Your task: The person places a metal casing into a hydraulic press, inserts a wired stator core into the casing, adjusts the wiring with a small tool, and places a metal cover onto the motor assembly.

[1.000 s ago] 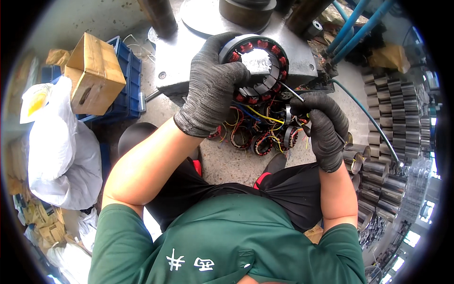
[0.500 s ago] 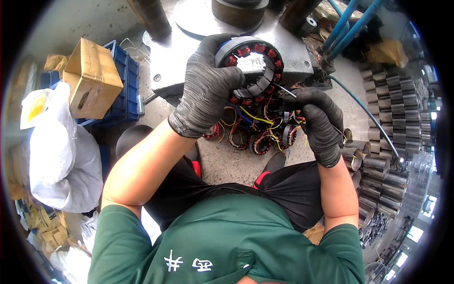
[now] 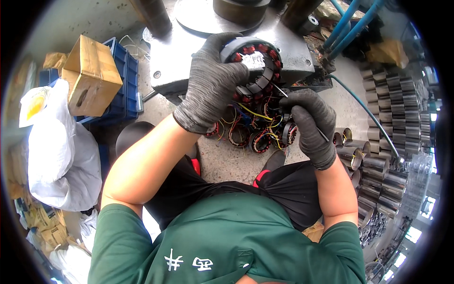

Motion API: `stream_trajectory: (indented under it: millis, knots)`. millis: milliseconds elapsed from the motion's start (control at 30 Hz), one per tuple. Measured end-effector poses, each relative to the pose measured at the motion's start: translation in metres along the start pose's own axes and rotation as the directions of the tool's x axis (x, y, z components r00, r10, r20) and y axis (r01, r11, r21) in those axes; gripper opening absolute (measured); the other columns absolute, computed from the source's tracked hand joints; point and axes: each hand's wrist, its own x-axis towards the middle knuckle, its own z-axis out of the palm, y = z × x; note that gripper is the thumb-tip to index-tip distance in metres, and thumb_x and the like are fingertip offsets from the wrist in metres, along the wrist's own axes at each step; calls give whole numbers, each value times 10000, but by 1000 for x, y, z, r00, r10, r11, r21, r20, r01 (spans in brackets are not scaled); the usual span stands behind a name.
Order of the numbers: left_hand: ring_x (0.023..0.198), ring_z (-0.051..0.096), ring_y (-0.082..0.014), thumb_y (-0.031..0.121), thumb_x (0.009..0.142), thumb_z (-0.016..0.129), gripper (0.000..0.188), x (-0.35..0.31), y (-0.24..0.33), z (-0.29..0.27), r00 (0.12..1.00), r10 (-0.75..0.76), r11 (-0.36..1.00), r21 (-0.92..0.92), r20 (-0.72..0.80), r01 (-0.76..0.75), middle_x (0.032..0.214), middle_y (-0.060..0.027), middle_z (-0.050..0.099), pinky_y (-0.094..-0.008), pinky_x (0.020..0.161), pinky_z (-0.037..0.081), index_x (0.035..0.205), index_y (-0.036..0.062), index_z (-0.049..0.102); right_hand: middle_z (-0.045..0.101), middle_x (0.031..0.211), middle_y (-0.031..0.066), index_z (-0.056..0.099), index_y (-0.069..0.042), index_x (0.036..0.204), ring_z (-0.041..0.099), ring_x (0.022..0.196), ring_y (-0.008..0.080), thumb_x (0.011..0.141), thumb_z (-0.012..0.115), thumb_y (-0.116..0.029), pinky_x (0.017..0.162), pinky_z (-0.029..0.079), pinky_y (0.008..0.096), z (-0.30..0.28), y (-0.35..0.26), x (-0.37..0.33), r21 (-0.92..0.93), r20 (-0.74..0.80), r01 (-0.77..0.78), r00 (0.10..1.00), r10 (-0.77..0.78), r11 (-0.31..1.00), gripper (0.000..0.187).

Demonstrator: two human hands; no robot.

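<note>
My left hand (image 3: 215, 78), in a dark grey knit glove, is wrapped round the left side of a motor stator (image 3: 266, 83). This is a dark ring with red copper windings along its inner teeth, held tilted in front of the metal press bed. A white patch shows through its opening. In my right hand (image 3: 312, 118), also gloved, is a thin metal rod (image 3: 280, 91), pinched between thumb and fingers. Its tip points at the ring's lower right edge; whether it touches I cannot tell. The rod's other end sticks out below my palm.
Below the ring, several wound stators (image 3: 260, 141) with coloured leads lie on the floor between my feet. The press bed (image 3: 170, 66) stands ahead. To the left are a cardboard box (image 3: 97, 78), a blue crate (image 3: 124, 71) and a white sack (image 3: 61, 156). Steel sleeves (image 3: 392, 109) are stacked right.
Both hands have shifted slightly: my left hand and the stator a little to the right, my right hand a little to the left. The rod's lower end now shows more.
</note>
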Motion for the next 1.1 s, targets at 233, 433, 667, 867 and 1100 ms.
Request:
stream_trajectory:
  millis: [233, 433, 667, 867, 1100]
  knots:
    - [815, 698, -205, 6, 720, 645, 636, 12, -5, -26, 989, -142, 988, -50, 40, 144, 999, -162, 694, -300, 706, 601, 1348, -62, 569, 717, 1069, 100, 691, 4, 1170, 658, 917, 146, 999, 631, -151, 854, 527, 292, -15, -11, -9, 483, -108, -152, 967, 232, 862, 239]
    - [800, 678, -195, 40, 702, 620, 636, 7, -2, -19, 989, -141, 988, -53, 51, 144, 982, -127, 685, -307, 711, 593, 1330, -57, 590, 700, 1026, 99, 730, 25, 1092, 646, 925, 158, 907, 670, -121, 850, 523, 315, -26, -2, 3, 419, -53, -150, 980, 189, 896, 243]
    - [733, 627, -131, 11, 702, 620, 618, 7, -5, -12, 992, -19, 1000, 24, 127, 16, 899, -68, 634, -248, 657, 546, 1314, -63, 581, 700, 990, 93, 718, 28, 1088, 657, 890, 161, 897, 667, -110, 820, 535, 312, -30, 1, 1, 435, -50, -160, 978, 201, 886, 241]
    - [896, 698, -211, 40, 692, 637, 657, 6, -6, -11, 989, -63, 998, -4, 137, 64, 1062, -158, 688, -328, 834, 614, 1339, -53, 572, 719, 964, 96, 714, 25, 1089, 673, 874, 163, 907, 660, -112, 821, 546, 318, -33, 2, 3, 503, -9, -222, 965, 263, 835, 235]
    - [931, 704, -196, 34, 730, 690, 637, 3, 2, -6, 987, -67, 998, 6, 148, 67, 1104, -157, 696, -313, 835, 617, 1350, -45, 568, 742, 977, 150, 704, 43, 1114, 719, 850, 208, 928, 665, -132, 795, 578, 331, -41, 7, 5, 619, 25, -270, 945, 326, 737, 258]
